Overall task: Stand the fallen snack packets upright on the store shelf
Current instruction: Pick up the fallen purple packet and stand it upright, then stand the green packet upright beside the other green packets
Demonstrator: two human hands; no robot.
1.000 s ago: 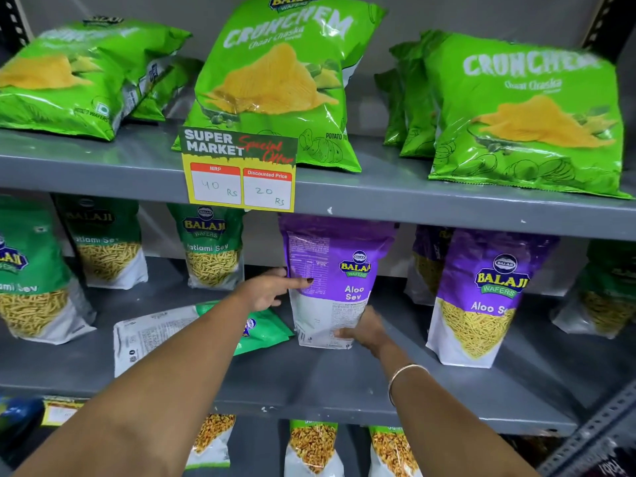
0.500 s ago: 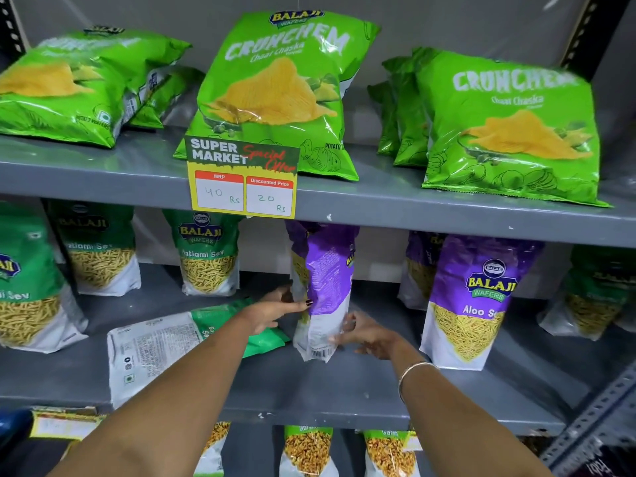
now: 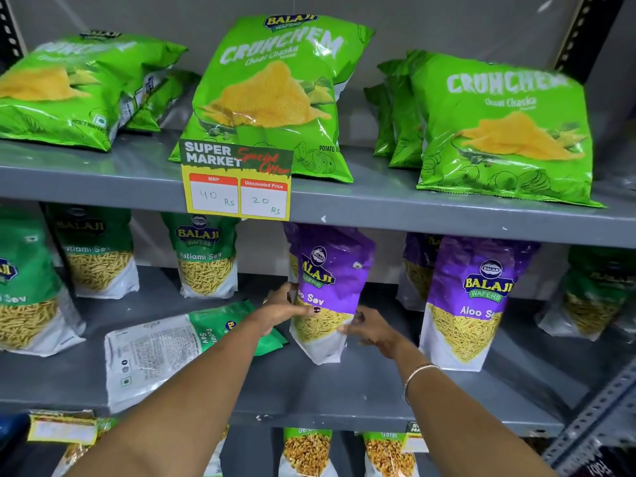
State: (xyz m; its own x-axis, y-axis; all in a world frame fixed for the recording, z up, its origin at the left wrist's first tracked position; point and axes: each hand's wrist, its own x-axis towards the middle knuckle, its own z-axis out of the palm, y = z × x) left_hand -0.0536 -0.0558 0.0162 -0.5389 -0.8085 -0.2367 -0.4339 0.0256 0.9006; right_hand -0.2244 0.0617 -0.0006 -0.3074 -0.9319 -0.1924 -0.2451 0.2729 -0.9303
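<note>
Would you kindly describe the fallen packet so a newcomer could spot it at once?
Find the yellow price tag on the top shelf edge. On the middle shelf below, slightly left, lies a green and white packet. It alone lies flat, printed back upward; its neighbours stand upright.

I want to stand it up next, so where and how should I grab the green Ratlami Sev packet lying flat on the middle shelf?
Probably the green packet's green top end, which points right, nearest the left hand. It lies flat, back side up, white base toward the left, so pinch that flat top from the right and swing it upright.
</note>
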